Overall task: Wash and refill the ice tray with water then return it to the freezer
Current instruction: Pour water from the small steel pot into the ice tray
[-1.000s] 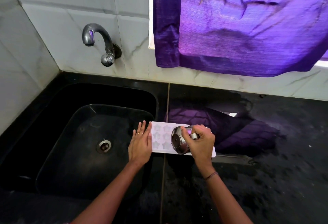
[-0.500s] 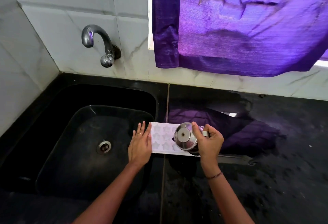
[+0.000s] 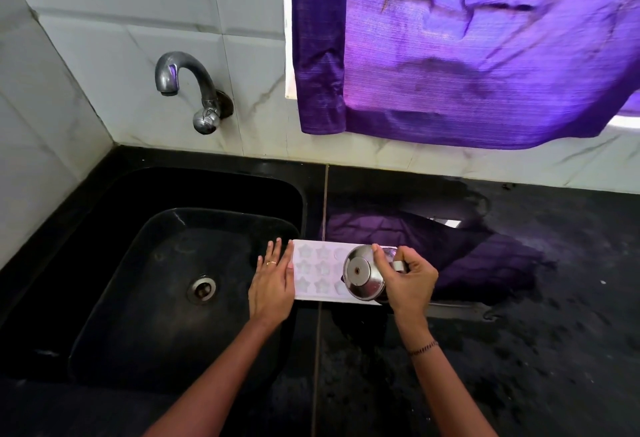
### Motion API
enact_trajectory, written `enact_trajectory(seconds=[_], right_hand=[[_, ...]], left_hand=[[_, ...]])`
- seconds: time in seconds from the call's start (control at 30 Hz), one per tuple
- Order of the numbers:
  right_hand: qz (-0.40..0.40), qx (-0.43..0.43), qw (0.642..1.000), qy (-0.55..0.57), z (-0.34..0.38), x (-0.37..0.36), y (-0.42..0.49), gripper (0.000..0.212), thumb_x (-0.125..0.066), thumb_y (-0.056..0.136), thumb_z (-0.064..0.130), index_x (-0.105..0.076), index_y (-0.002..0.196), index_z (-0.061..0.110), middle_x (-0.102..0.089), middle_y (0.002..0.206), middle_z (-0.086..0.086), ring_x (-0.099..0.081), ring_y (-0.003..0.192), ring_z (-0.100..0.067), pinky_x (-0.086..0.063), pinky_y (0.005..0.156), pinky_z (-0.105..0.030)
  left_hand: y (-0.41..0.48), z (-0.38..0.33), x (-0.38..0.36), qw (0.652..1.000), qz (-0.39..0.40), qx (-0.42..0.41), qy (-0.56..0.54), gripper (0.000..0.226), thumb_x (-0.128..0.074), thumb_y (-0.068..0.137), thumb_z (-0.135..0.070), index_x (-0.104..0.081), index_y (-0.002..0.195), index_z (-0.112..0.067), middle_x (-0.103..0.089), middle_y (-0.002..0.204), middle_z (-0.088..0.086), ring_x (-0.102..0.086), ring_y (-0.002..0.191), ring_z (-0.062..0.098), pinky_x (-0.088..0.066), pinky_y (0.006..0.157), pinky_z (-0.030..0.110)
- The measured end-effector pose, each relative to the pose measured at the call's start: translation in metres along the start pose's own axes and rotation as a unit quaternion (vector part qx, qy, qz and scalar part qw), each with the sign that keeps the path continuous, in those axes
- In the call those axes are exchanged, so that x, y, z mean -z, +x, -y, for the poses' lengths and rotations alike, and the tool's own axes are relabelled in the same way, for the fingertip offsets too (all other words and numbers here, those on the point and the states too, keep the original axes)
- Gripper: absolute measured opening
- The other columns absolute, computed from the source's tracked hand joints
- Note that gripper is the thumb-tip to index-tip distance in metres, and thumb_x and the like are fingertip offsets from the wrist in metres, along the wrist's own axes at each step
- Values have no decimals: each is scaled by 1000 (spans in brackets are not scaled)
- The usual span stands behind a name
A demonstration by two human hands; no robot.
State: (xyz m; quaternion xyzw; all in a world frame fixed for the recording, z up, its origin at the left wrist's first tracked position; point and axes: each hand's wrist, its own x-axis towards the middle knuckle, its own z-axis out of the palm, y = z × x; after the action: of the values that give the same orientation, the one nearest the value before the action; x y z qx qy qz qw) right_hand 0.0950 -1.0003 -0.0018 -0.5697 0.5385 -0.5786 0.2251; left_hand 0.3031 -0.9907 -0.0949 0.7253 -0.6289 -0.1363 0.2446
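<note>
The white star-moulded plastic ice tray (image 3: 317, 272) is laid on the black bench (image 3: 519, 350) and steadied by the left hand (image 3: 272, 284), fingers straight. A shiny steel pot (image 3: 363, 277), clamped in the right hand (image 3: 410, 280), is tilted over it, apparently for filling.

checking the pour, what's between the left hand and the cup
Head view: only star cells of the tray lie between the left hand and the cup, held by the right hand.
</note>
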Motion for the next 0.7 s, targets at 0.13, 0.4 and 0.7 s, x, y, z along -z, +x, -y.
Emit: enact_trajectory(seconds=[0.13, 0.4, 0.7], right_hand=[[3, 29, 999, -41, 0, 2, 1, 51, -78, 73, 6, -35, 47, 5, -32, 46, 4, -27, 49, -8, -29, 48, -23], [17, 72, 994, -83, 0, 6, 3, 65, -79, 72, 7, -23, 53, 34, -28, 46, 14, -30, 50, -11, -31, 59, -12], [23, 108, 988, -110, -2, 7, 3, 59, -79, 73, 11, -25, 54, 28, -28, 48, 16, -31, 51, -5, -30, 63, -15]], left_hand=[[0, -1, 0, 1000, -2, 1, -8, 67, 0, 88, -46, -21, 148, -23, -18, 156, 0, -1, 143, 7, 1, 117, 26], [0, -2, 1, 1000, -2, 1, -10, 68, 0, 88, -45, -21, 148, -23, -18, 157, 0, -2, 143, 6, 2, 116, 25], [0, -3, 2, 1000, -2, 1, -9, 69, 1, 87, -45, -22, 148, -21, -18, 157, 1, -2, 143, 6, 0, 117, 27]])
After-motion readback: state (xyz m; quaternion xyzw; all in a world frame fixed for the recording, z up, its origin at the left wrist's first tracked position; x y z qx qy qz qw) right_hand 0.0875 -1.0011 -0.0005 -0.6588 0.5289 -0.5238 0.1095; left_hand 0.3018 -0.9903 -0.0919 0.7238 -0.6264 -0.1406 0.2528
